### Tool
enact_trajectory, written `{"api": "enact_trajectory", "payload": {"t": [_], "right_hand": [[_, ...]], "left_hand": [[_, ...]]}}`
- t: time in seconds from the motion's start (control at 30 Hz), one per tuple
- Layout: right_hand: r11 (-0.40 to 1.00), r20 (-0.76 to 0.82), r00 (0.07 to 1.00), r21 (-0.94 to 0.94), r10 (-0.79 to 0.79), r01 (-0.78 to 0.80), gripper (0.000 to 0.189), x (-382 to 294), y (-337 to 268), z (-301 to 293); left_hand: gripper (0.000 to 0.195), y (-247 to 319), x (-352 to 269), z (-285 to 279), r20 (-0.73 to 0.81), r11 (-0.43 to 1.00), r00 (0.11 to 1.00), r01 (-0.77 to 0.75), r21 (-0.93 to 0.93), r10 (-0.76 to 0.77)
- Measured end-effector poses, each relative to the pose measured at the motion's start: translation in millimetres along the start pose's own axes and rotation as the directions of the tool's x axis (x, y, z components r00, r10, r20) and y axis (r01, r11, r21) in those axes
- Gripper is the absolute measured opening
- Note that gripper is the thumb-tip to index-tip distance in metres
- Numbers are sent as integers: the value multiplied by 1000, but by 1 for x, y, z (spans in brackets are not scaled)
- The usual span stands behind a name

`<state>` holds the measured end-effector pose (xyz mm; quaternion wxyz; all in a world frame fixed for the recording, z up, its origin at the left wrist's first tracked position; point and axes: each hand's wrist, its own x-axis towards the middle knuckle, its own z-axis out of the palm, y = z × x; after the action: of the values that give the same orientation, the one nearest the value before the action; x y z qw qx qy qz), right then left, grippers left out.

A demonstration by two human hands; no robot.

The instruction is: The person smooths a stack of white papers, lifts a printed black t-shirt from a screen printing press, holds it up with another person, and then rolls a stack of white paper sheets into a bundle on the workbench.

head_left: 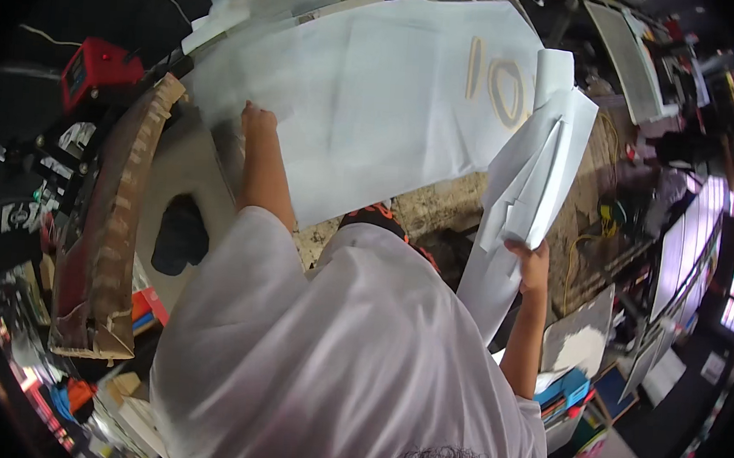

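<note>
A broad white cloth (382, 102), which looks like a shirt, lies spread out before me. Tan-edged grey shapes (505, 93) are marked near its right end. At its left edge is my left hand (260, 119), its fingers curled in on the cloth; motion blur softens the cloth there. My right hand (530, 263) grips a bundle of loosely rolled white sheets (537, 171), thumb on top. The bundle slants upward, its far end covering part of the cloth's right side, and its lower part hangs beside my shirt.
On my left stands a long, worn cardboard box (108, 230), beside a pale board (160, 170) bearing a dark cloth (181, 235). Beyond is a red device (97, 73). A stained wooden surface (452, 200) shows below the white cloth. Yellow cable (572, 262) runs at right.
</note>
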<state>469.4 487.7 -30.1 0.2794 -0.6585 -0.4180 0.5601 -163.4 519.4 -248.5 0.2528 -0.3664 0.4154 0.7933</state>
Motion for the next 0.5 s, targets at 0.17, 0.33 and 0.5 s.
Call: {"api": "enact_trajectory", "payload": {"t": [0.17, 0.33, 0.5], "right_hand": [[999, 74, 996, 16, -48, 47, 49, 80, -37, -22], [991, 231, 973, -130, -4, 35, 48, 150, -64, -35], [948, 310, 942, -242, -127, 207, 47, 188, -91, -36]], "left_hand": [[38, 2, -17, -2, -169, 998, 984, 57, 41, -49], [33, 26, 16, 16, 116, 998, 992, 47, 37, -51], [31, -4, -17, 52, 80, 930, 989, -145, 339, 125]]}}
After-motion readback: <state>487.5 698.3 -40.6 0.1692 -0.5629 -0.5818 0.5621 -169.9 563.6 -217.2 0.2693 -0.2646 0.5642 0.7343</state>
